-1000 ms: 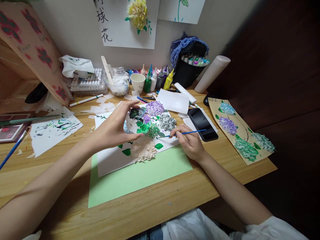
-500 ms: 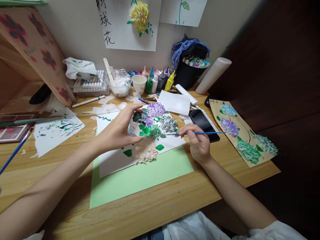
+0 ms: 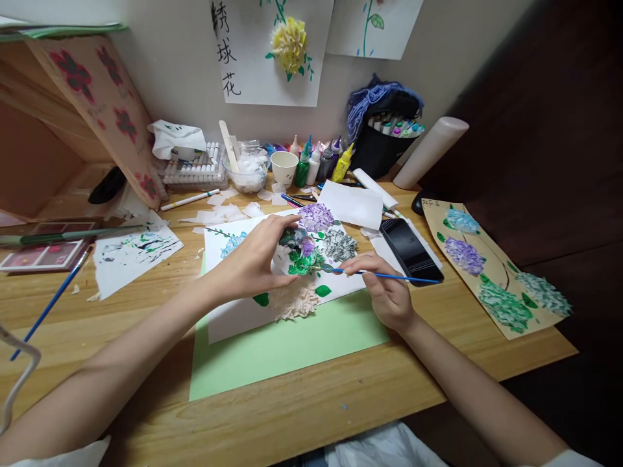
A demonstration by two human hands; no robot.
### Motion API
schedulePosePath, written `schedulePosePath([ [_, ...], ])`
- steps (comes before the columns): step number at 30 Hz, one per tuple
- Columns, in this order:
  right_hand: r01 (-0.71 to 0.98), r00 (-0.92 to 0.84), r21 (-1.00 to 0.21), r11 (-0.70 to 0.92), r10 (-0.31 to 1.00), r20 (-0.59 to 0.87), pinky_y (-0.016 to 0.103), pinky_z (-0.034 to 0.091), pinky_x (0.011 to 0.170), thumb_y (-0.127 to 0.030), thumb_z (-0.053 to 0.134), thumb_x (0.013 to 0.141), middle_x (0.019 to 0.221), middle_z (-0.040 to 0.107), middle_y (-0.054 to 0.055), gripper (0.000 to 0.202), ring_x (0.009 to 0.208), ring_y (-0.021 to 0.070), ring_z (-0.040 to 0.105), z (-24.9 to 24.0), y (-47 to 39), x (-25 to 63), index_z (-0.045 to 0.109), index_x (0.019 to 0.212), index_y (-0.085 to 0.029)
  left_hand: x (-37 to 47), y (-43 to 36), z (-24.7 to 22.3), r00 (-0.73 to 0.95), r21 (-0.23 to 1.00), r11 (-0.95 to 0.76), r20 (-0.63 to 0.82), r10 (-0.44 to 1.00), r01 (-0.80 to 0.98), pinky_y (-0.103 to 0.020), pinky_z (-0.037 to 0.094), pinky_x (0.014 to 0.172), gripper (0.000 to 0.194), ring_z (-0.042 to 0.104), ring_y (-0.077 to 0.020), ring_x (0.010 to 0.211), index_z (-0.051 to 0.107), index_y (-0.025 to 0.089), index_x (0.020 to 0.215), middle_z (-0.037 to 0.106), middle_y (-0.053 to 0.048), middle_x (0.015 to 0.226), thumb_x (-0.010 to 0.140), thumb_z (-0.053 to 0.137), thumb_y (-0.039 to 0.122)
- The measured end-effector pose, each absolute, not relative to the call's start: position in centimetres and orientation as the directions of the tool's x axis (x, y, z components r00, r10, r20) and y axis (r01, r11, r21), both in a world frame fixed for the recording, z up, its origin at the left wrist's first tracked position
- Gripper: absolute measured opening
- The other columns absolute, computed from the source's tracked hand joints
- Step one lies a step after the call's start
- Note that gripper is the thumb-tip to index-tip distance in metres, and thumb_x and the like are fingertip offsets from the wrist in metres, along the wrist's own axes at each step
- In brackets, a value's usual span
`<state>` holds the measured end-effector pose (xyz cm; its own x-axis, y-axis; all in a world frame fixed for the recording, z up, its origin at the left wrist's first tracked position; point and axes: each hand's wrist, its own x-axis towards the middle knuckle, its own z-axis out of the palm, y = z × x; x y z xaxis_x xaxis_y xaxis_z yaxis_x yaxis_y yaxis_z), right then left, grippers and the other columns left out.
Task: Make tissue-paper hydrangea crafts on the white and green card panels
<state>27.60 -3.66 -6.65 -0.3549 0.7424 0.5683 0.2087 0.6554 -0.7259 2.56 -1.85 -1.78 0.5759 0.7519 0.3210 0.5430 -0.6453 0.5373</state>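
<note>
My left hand (image 3: 257,259) grips a small round paint palette (image 3: 281,259) between thumb and fingers, above the white sheet. Dabs of black, purple and green paint are on it. In my right hand (image 3: 388,299) is a thin blue paintbrush (image 3: 421,279), its tip pointing left at the palette's green paint. On the white sheet (image 3: 228,324) are textured flowers: a purple one (image 3: 316,217), a grey one (image 3: 341,244), a cream one (image 3: 294,300) below the palette, and a blue one (image 3: 232,244) left of it. A green flower beside the palette is partly hidden.
Green paper (image 3: 292,363) lies under the white sheet. A phone (image 3: 411,250) and a tan flower picture (image 3: 501,272) are to the right. Behind stand a paper cup (image 3: 284,168), paint bottles (image 3: 302,168) and a black marker bag (image 3: 382,152). A paint-smeared paper (image 3: 136,246) lies left.
The brush tip has moved left, from beside the palette to its green paint. My left hand still holds the palette. The whole view has shifted, so things appear farther right.
</note>
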Motion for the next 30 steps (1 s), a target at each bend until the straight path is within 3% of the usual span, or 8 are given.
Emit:
schedulePosePath([
  [4, 0.195, -0.34, -0.737, 0.647, 0.75, 0.568, 0.038, 0.046, 0.077, -0.024, 0.039, 0.092, 0.089, 0.064, 0.005, 0.022, 0.087, 0.0208, 0.059, -6.5, -3.8, 27.6, 0.061, 0.095, -0.023, 2.5, -1.8, -1.7, 0.58, 0.518, -0.651, 0.321, 0.749, 0.555, -0.041, 0.038, 0.1, 0.078, 0.043, -0.0256, 0.119, 0.025, 0.021, 0.136, 0.044, -0.012, 0.129, 0.071, 0.068, 0.03],
  [10, 0.177, -0.047, -0.723, 0.668, 0.74, 0.671, 0.037, 0.047, 0.073, -0.027, 0.04, 0.091, 0.086, 0.062, 0.005, 0.02, 0.083, 0.0211, 0.059, -4.5, -2.4, 26.4, 0.06, 0.089, -0.022, -0.7, -0.3, 0.3, 0.454, 0.43, -0.612, 0.419, 0.786, 0.664, -0.042, 0.04, 0.098, 0.077, 0.046, -0.0263, 0.116, 0.027, 0.022, 0.134, 0.046, -0.012, 0.128, 0.07, 0.069, 0.032],
  [13, 0.32, -0.224, -0.711, 0.626, 0.779, 0.585, 0.035, 0.045, 0.075, -0.025, 0.041, 0.091, 0.087, 0.062, 0.004, 0.02, 0.082, 0.0193, 0.058, -3.2, -0.7, 24.5, 0.06, 0.089, -0.021, -3.3, 0.3, 2.0, 0.333, 0.4, -0.537, 0.475, 0.814, 0.742, -0.042, 0.04, 0.098, 0.077, 0.046, -0.0262, 0.116, 0.029, 0.021, 0.133, 0.047, -0.012, 0.127, 0.069, 0.07, 0.035],
  [17, 0.421, -0.45, -0.58, 0.697, 0.716, 0.534, 0.033, 0.042, 0.077, -0.02, 0.04, 0.09, 0.081, 0.061, 0.003, 0.019, 0.082, 0.0191, 0.056, -2.8, 1.0, 21.4, 0.057, 0.083, -0.021, -5.4, 0.3, 3.2, 0.247, 0.384, -0.485, 0.523, 0.815, 0.786, -0.043, 0.041, 0.097, 0.077, 0.049, -0.0255, 0.114, 0.031, 0.018, 0.132, 0.049, -0.012, 0.125, 0.068, 0.071, 0.035],
  [30, 0.495, -0.57, -0.531, 0.688, 0.719, 0.399, 0.031, 0.039, 0.075, -0.02, 0.038, 0.09, 0.083, 0.061, 0.004, 0.018, 0.083, 0.0194, 0.056, -4.4, 1.8, 19.5, 0.055, 0.082, -0.02, -5.8, 0.2, 3.4, 0.259, 0.376, -0.536, 0.58, 0.773, 0.756, -0.042, 0.041, 0.097, 0.077, 0.048, -0.0271, 0.115, 0.032, 0.02, 0.131, 0.048, -0.013, 0.127, 0.067, 0.071, 0.037],
])
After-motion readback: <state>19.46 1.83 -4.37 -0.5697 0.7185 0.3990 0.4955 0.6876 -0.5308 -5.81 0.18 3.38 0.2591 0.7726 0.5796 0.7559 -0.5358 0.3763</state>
